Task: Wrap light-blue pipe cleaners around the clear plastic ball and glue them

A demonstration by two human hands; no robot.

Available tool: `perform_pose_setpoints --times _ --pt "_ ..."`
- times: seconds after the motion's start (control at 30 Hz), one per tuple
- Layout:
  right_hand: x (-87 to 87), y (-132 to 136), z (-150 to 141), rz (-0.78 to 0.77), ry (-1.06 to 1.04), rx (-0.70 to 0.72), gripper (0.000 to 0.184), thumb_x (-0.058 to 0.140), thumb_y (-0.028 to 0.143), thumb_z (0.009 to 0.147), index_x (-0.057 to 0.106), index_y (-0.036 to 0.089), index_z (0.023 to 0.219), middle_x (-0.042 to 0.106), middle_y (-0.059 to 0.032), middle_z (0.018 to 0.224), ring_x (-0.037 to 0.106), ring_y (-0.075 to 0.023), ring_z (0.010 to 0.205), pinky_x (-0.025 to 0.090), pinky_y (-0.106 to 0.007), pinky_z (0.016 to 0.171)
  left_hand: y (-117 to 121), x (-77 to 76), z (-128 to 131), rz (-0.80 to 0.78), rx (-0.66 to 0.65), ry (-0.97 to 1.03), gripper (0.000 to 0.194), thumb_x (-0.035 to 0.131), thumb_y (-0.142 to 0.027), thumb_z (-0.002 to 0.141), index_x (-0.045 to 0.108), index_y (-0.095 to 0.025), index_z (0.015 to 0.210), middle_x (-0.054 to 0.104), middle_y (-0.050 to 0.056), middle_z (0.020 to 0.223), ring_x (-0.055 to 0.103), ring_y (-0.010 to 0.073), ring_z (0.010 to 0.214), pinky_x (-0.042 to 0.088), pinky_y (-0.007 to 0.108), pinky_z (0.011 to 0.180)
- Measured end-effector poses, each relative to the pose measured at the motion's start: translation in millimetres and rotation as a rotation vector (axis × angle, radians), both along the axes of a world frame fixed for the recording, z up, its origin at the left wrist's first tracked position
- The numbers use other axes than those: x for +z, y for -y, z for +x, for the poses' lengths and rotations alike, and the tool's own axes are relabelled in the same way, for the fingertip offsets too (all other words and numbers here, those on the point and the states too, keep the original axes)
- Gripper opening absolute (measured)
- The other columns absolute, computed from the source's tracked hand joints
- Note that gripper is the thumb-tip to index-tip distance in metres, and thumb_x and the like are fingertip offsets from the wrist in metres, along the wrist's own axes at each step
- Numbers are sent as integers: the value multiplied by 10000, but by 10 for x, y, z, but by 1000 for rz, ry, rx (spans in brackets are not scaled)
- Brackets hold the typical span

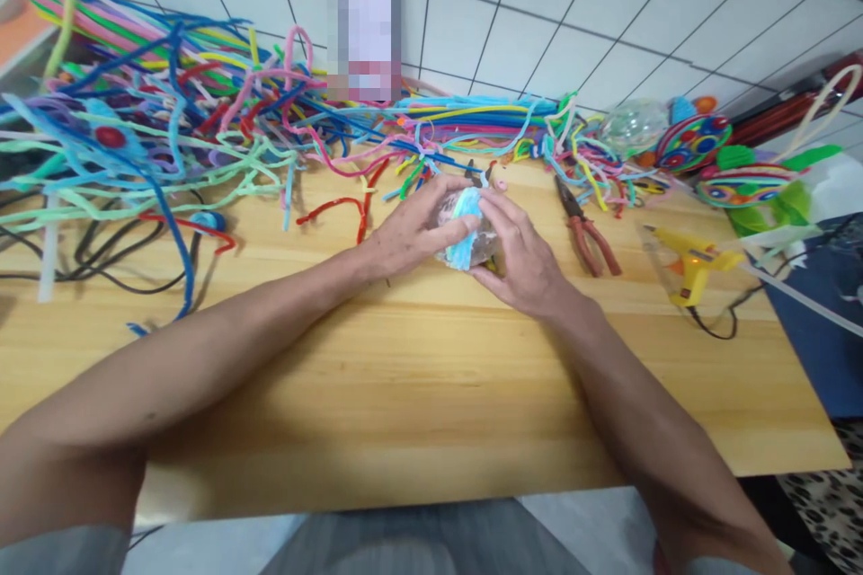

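Between my two hands is a clear plastic ball [461, 238] with light-blue pipe cleaner bands laid across it. My left hand [424, 225] grips it from the left, the thumb pressing on the blue band. From the right, my right hand [519, 252] curls round the ball, fingers on its top and thumb underneath. The ball's underside is hidden by the hands. Just behind it, the dark jaws of a tool [477, 172] show in part. A bent red pipe cleaner [364, 207] lies left of my left hand.
Heaps of coloured pipe cleaners [135, 135] line the back of the wooden table [404, 413]. Red-handled pliers [585, 234] and a yellow glue gun [694, 262] with a cord lie at right. Behind them are another clear ball [635, 126] and striped decorated pieces [693, 142]. Black cables [101, 265] run at left.
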State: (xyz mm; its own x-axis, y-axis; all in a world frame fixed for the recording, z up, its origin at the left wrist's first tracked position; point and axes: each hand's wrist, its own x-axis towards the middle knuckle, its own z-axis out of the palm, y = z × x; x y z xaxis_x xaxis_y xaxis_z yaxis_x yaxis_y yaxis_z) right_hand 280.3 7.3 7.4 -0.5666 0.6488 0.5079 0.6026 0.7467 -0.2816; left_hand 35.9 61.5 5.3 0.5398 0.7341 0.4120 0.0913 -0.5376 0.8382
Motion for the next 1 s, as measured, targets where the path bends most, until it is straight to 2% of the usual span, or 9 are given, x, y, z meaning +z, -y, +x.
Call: perform_pose_setpoints --times 0.07,0.2,0.37,0.5,0.6,0.83,1.0 --pt "-3 5 -1 -1 1 -18 973 775 337 955 228 321 1759 454 -153 1758 459 -392 1632 450 -689 1315 4 36 -4 -30 -3 11 549 622 -625 1054 601 -215 1419 705 112 1377 668 263 1230 541 424 1103" --pt "24 36 -9 4 -26 -33 1014 825 408 903 279 314 1753 494 -159 1726 501 -426 1590 461 -699 1299 71 110 -9 -86 -37 28 529 569 -652 1079 621 -232 1396 706 99 1366 666 265 1245 539 424 1118" --pt "22 83 -57 12 -69 -44 1018 831 389 870 313 297 1741 533 -163 1687 540 -422 1547 483 -693 1281 151 153 -1 -91 -19 -15 564 614 -660 1058 606 -217 1407 691 115 1360 659 278 1237 542 438 1116" --pt "23 87 -68 -33 -75 -79 998 834 374 850 351 307 1721 541 -145 1682 532 -418 1553 473 -692 1290 154 144 -12 -92 -26 -20 581 551 -674 1081 567 -242 1469 655 126 1469 629 307 1352 504 497 1206" --pt "37 60 -33 -61 -107 -105 1002 853 375 838 364 318 1711 551 -146 1672 521 -420 1564 469 -694 1286 152 110 -28 -42 -62 30 670 534 -712 1071 485 -263 1566 576 151 1594 556 337 1487 444 548 1290" --pt "-55 7 17 -219 -332 -158 965 884 563 876 407 325 1680 502 -178 1697 509 -393 1583 536 -635 1234 181 0 2 171 -22 14 901 699 -717 978 368 -251 1676 444 194 1706 405 387 1626 321 599 1385" --pt "-70 38 -4 -274 -321 -162 981 880 557 884 388 338 1704 468 -175 1729 478 -399 1609 476 -681 1274 181 -55 29 223 19 0 872 714 -635 996 337 -242 1677 465 204 1669 449 381 1587 371 594 1354"
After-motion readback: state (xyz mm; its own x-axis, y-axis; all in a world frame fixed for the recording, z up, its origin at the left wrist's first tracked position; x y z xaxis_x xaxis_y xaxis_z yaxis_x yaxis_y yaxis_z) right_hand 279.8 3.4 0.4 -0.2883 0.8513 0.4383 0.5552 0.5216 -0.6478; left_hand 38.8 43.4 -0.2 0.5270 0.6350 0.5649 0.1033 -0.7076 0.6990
